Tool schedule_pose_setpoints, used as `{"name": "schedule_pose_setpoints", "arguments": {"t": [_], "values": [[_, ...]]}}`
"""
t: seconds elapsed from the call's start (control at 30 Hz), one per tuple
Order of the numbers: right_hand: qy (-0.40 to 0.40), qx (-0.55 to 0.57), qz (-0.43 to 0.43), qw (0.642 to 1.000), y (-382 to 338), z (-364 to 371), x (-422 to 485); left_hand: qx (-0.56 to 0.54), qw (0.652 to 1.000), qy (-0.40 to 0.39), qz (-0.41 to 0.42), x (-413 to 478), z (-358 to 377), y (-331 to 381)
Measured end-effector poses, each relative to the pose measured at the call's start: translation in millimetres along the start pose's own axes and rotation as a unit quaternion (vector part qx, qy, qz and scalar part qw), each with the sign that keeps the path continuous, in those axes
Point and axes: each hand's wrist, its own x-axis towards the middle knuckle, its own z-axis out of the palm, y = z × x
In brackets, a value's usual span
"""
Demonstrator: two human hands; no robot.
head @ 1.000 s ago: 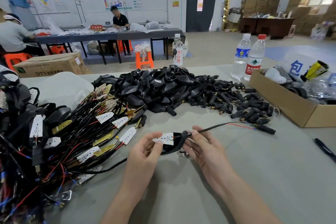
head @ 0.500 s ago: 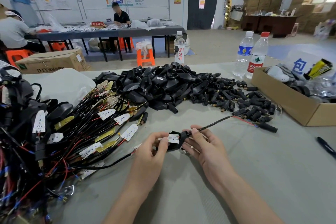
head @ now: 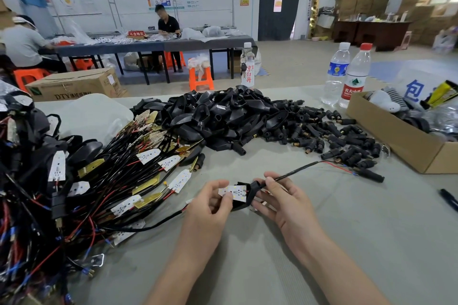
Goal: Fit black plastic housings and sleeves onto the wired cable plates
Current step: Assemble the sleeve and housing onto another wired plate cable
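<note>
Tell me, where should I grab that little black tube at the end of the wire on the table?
Pinch the black tube across its middle, coming down from above. It lies flat on the table, so its two long sides are free to hold. The thin wires go into its left end, so it's probably best to keep off that end.

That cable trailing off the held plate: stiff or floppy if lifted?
Probably floppy: the cable curves from the right hand down onto the table. Its end sleeve would likely drag or swing. Seems light: fingertips alone hold it.
</note>
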Motion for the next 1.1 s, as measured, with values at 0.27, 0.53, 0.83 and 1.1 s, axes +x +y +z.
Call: {"name": "schedule_pose_setpoints", "arguments": {"t": [0.27, 0.53, 0.83, 1.1], "values": [[-0.008, 0.016, 0.008, 1.000, -0.7, -0.7, -0.4, 0.111, 0.994, 0.005, 0.011, -1.8, 1.0, -1.5], [-0.012, 0.052, -0.021, 0.998, -4.6, 2.5, -4.0, 0.075, 0.997, 0.007, 0.023, -2.2, -0.8, 4.7], [-0.052, 0.089, 0.009, 0.995, -4.6, 9.5, -8.8, -0.093, 0.995, 0.024, -0.032, -1.1, -7.5, 16.5], [-0.055, 0.090, 0.045, 0.993, -5.1, 8.2, -10.1, -0.090, 0.994, 0.045, -0.043, -0.1, -6.0, 13.5]]}}
